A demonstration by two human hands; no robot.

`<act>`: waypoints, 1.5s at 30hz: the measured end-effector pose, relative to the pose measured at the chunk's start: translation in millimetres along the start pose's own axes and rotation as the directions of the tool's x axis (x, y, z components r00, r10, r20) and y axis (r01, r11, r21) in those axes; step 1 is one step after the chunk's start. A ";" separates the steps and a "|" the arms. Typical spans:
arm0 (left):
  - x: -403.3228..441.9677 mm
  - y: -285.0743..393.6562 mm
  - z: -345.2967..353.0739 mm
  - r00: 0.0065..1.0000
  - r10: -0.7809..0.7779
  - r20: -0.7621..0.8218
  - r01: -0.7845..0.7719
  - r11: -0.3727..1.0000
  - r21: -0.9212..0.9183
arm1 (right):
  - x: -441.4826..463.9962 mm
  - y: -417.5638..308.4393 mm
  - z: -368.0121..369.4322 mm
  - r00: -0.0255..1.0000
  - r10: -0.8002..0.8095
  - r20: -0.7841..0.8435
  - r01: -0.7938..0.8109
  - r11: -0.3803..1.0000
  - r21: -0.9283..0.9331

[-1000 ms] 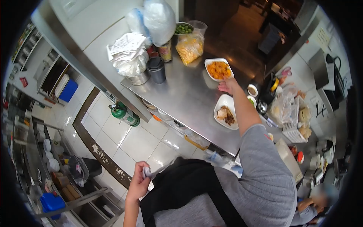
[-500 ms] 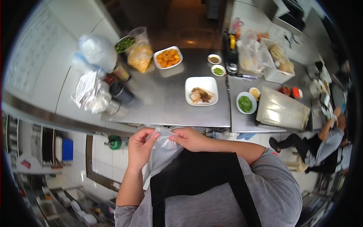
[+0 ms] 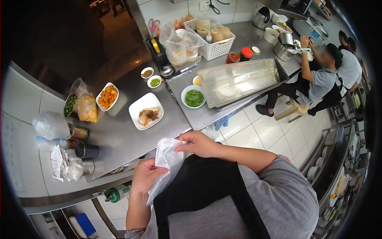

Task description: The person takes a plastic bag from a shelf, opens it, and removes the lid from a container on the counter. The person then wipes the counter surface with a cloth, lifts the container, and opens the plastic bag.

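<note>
A thin white plastic bag [image 3: 170,153] hangs between my hands, close in front of my black apron. My left hand [image 3: 148,173] pinches its left edge between thumb and fingers. At its upper right edge, my right hand [image 3: 195,144] grips it the same way. Just beyond, on the steel counter, stands a square white bowl [image 3: 135,109] with pieces of cooked meat in it. Farther left is a white dish of orange cubes [image 3: 108,96]. A bowl of chopped greens [image 3: 193,98] stands to the right of the square bowl.
A long bin with a clear lid [image 3: 240,81] lies on the right counter. Behind it are a white basket of squeeze bottles [image 3: 217,48] and red-lidded jars [image 3: 246,53]. Cups and bags line the left end. A co-worker [image 3: 320,77] sits at the far right.
My view has swung to the right, showing more of the co-workers. The bag is spread wider, my left hand sits lower, and both hands keep hold of it.
</note>
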State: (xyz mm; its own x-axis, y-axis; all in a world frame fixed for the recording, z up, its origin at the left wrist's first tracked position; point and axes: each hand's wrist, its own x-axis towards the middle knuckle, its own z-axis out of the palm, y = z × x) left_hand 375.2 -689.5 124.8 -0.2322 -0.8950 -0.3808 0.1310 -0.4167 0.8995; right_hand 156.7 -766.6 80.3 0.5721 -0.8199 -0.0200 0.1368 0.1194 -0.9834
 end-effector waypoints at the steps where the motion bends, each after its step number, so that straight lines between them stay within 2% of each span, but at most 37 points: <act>1: 0.5 -2.5 11.1 1.000 -0.012 0.005 0.012 1.000 0.001 | -3.9 1.9 -13.7 0.991 0.114 0.071 -0.106 0.988 -0.113; 2: 0.9 -4.5 21.4 1.000 -0.023 0.008 0.023 1.000 0.004 | -7.4 1.9 -25.2 0.964 0.233 0.129 -0.199 0.952 -0.231; 3: 2.2 -7.6 30.2 0.999 0.036 0.016 -0.036 0.998 0.047 | -12.1 1.5 -30.0 0.966 0.226 0.128 -0.192 0.953 -0.235; 5: 2.0 -14.6 40.4 0.998 0.055 -0.017 -0.053 0.997 0.060 | -21.9 0.1 -35.5 0.995 -0.094 0.041 0.099 0.982 -0.159; 6: 2.3 -17.1 46.0 0.997 0.064 -0.052 -0.061 0.996 0.069 | -25.2 -4.4 -44.4 0.994 -0.098 0.040 0.103 0.982 -0.159; 8: 4.1 -13.3 64.6 0.994 0.086 -0.073 -0.077 0.991 0.112 | -33.0 -16.0 -63.7 0.980 0.094 0.177 -0.079 0.993 -0.089; 10: 8.1 -9.0 84.1 0.989 0.078 -0.129 -0.079 0.997 -0.005 | -38.5 -11.8 -87.2 0.967 0.152 0.206 -0.132 0.985 -0.111; 12: 16.8 -12.5 101.5 0.985 0.061 -0.159 -0.070 0.996 -0.046 | -45.0 -15.2 -108.6 0.980 -0.119 0.157 0.160 0.946 -0.284; 13: 22.4 -14.4 111.5 0.985 0.067 -0.159 -0.083 0.992 -0.091 | -48.1 -21.5 -118.5 0.979 -0.119 0.167 0.163 0.946 -0.279; 15: 33.3 -12.0 136.2 0.982 0.069 -0.173 -0.092 0.988 -0.126 | -53.4 -41.7 -139.3 0.950 -0.311 0.008 0.288 0.873 -0.394; 16: 37.3 -10.5 149.4 0.981 0.073 -0.180 -0.096 0.988 -0.125 | -54.7 -49.3 -155.7 0.950 -0.313 0.015 0.293 0.872 -0.391; 18: 47.8 -8.6 175.1 0.978 0.087 -0.188 -0.101 0.993 -0.068 | -54.7 -66.0 -202.9 0.940 -0.326 -0.100 0.273 0.895 -0.352; 20: 51.9 -13.6 190.1 0.970 0.094 -0.225 -0.102 0.995 -0.022 | -41.5 -76.3 -269.5 0.857 -0.470 -0.212 0.292 0.782 -0.551; 23: 53.0 -24.1 212.0 0.945 0.092 -0.314 -0.082 0.996 0.047 | 0.0 -76.4 -404.8 0.725 -0.544 -0.423 0.197 0.752 -0.629; 24: 53.3 -26.5 220.2 0.925 0.090 -0.370 -0.068 0.995 0.072 | 8.5 -89.1 -446.3 0.706 -0.542 -0.455 0.043 0.674 -0.737; 25: 53.3 -28.9 229.6 0.914 0.086 -0.396 -0.100 0.995 -0.014 | 19.4 -89.3 -493.5 0.711 -0.542 -0.449 -0.086 0.566 -0.820; 26: 51.7 -31.3 238.0 0.910 0.087 -0.406 -0.103 0.995 -0.018 | 32.7 -79.3 -538.2 0.716 -0.543 -0.438 -0.205 0.436 -0.876; 28: 51.6 -34.7 252.2 0.887 0.085 -0.454 -0.142 0.985 -0.094 | 59.0 -55.3 -601.7 0.801 -0.306 -0.514 -0.456 0.245 -0.856; 29: 49.4 -37.0 257.2 0.882 0.065 -0.467 -0.146 0.980 -0.139 | 60.7 -52.0 -604.1 0.817 -0.288 -0.499 -0.439 0.250 -0.863; 31: 43.4 -40.0 264.3 0.863 0.065 -0.501 -0.139 0.984 -0.112 | 74.3 -54.2 -609.7 0.827 0.027 -0.561 -0.561 -0.016 -0.828; 32: 41.2 -40.7 267.1 0.859 0.070 -0.506 -0.127 0.989 -0.079 | 81.1 -50.4 -615.8 0.840 0.034 -0.542 -0.542 -0.012 -0.840; 34: 40.3 -41.1 273.3 0.830 0.075 -0.553 -0.148 0.985 -0.088 | 92.5 -43.5 -630.7 0.894 0.206 -0.398 -0.372 -0.157 -0.915; 35: 39.0 -41.3 276.5 0.813 0.076 -0.577 -0.161 0.982 -0.097 | 98.2 -33.5 -641.8 0.885 0.226 -0.408 -0.403 -0.068 -0.913; 36: 38.4 -41.4 278.9 0.806 0.066 -0.589 -0.155 0.983 -0.103 | 101.5 -22.7 -652.2 0.887 0.238 -0.396 -0.392 -0.067 -0.918; 38: 40.8 -41.8 281.9 0.800 0.063 -0.596 -0.171 0.977 -0.127 | 102.2 -11.9 -667.5 0.902 0.131 -0.410 -0.402 -0.085 -0.912; 42: 44.7 -44.8 287.1 0.811 0.076 -0.581 -0.171 0.979 -0.111 | 92.9 -9.1 -675.6 0.881 0.121 -0.457 -0.452 -0.071 -0.889; 45: 56.0 -47.2 295.0 0.816 0.063 -0.575 -0.173 0.975 -0.138 | 79.1 -32.8 -660.6 0.868 0.137 -0.478 -0.481 -0.009 -0.876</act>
State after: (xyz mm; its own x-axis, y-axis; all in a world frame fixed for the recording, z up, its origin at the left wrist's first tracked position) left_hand 71.6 -673.1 124.2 0.3734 -0.8478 -0.3766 0.3012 -0.2732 0.9136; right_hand -336.7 -1205.3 -8.3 0.1286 -0.9627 -0.2382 -0.9854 -0.0971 -0.1397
